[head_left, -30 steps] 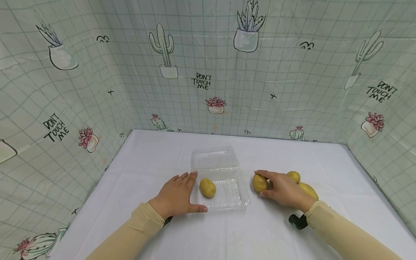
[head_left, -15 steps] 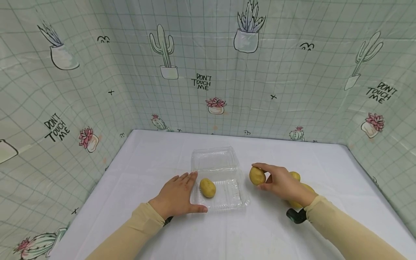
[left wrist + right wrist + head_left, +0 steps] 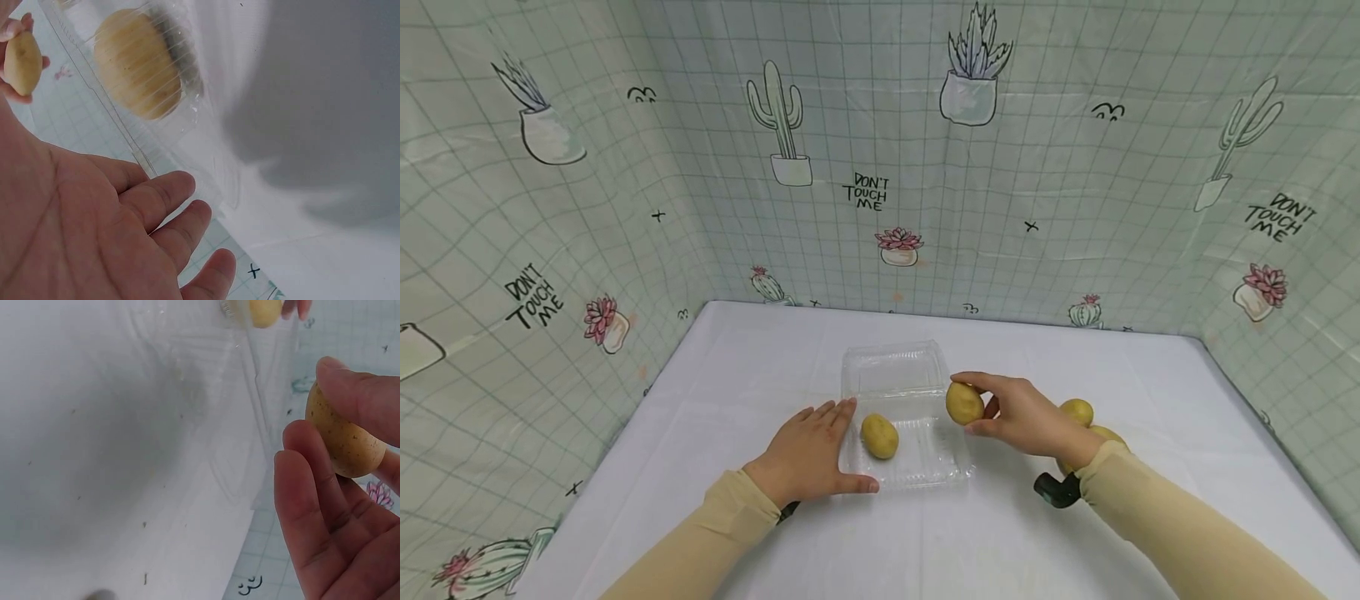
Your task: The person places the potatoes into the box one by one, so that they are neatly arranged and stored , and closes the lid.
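Observation:
My right hand [image 3: 1026,417] pinches a potato [image 3: 964,403] between thumb and fingers, raised at the right edge of an open clear plastic clamshell box [image 3: 925,457]. The right wrist view shows this potato [image 3: 344,440] partly covered by the thumb. Another potato [image 3: 879,437] lies in the left part of the box's base; the left wrist view shows that potato [image 3: 137,65] through the ribbed wall. My left hand [image 3: 808,452] rests at the box's left side, fingers extended and thumb along the near edge, holding nothing.
To the right, partly behind my right wrist, lie more potatoes [image 3: 1077,411] on the white-covered table [image 3: 760,350]. The box's lid [image 3: 895,368] is folded back, away from me. A patterned curtain [image 3: 850,108] stands behind and at both sides.
My right hand has lifted the potato from the table and carried it left to the box's right edge. My left hand and the box have stayed in place.

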Tool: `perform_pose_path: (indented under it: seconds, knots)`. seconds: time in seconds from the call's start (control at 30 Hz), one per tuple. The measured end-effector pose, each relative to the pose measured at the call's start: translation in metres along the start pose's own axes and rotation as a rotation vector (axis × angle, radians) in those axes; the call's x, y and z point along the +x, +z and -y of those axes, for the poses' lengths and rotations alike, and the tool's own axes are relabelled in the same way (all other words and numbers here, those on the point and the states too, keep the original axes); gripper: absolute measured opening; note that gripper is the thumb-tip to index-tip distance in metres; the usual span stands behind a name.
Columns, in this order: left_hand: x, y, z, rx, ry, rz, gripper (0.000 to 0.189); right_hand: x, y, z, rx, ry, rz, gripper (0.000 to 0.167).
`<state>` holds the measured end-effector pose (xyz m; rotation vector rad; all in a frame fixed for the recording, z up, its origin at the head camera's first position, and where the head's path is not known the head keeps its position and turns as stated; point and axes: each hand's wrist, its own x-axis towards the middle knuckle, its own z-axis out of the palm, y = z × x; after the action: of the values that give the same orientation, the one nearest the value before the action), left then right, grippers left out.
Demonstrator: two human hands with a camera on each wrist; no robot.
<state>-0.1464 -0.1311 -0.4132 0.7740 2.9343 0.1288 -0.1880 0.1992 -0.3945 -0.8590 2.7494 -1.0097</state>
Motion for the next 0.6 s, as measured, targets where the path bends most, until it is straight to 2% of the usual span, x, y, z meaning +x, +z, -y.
perform_pose_path:
  seconds: [0.27, 0.43, 0.6]
  knots:
    - [0.001, 0.001, 0.001, -0.01, -0.006, 0.008, 0.119, 0.011, 0.008, 0.009, -0.001, -0.062, 0.043, 0.067]
    - [0.002, 0.001, 0.001, -0.02, -0.009, 0.007, 0.118, 0.017, 0.016, 0.011, -0.046, -0.089, 0.046, 0.066]
    - [0.002, 0.002, 0.002, -0.017, -0.007, 0.001, 0.119, 0.02, 0.025, 0.015, -0.117, -0.075, 0.054, 0.067]
